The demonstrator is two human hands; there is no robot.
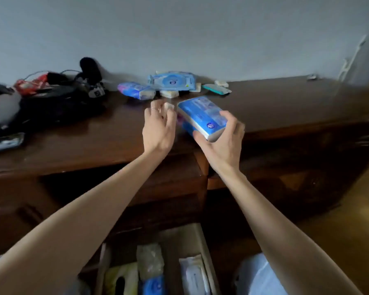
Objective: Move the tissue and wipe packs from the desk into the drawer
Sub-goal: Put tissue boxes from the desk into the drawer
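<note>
Above the desk, right hand grips a blue pack; left hand pinches a small white pack.

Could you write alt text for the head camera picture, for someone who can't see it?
A person's right hand grips a blue tissue pack above a dark wooden desk, while the left hand pinches a small white pack. More packs lie near the wall, and an open drawer below holds others.
</note>
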